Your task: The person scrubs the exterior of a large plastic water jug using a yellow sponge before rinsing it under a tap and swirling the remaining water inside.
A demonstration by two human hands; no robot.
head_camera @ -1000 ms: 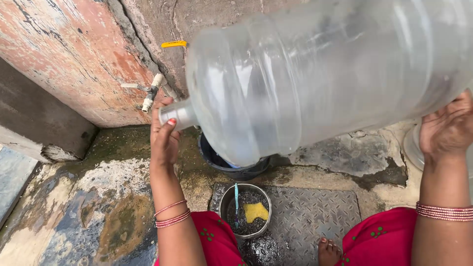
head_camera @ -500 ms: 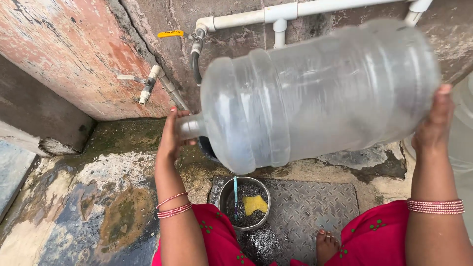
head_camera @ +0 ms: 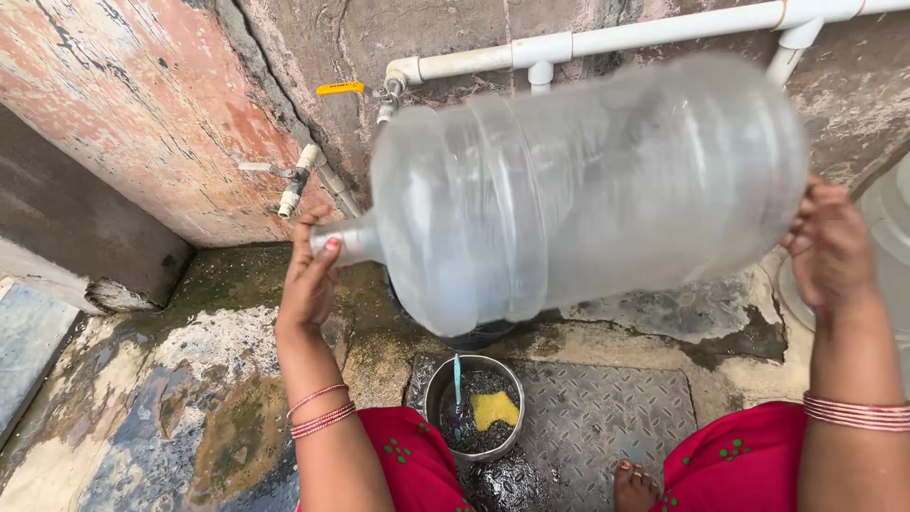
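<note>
While your left hand [head_camera: 311, 275] covers the mouth and your right hand [head_camera: 832, 242] cups the base, the big clear jug [head_camera: 578, 190] lies sideways, lifted over the small steel bowl [head_camera: 474, 403]; little water shows inside.

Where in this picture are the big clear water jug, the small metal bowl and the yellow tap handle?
water jug [head_camera: 588, 190], head view, middle of its clear body.
metal bowl [head_camera: 434, 389], head view, left rim.
yellow tap handle [head_camera: 339, 88], head view, middle of lever.

Your blurred water jug [head_camera: 588, 190] hides most of the dark tub [head_camera: 474, 334] behind it, and the right edge cuts off a pale container [head_camera: 891, 237].
</note>
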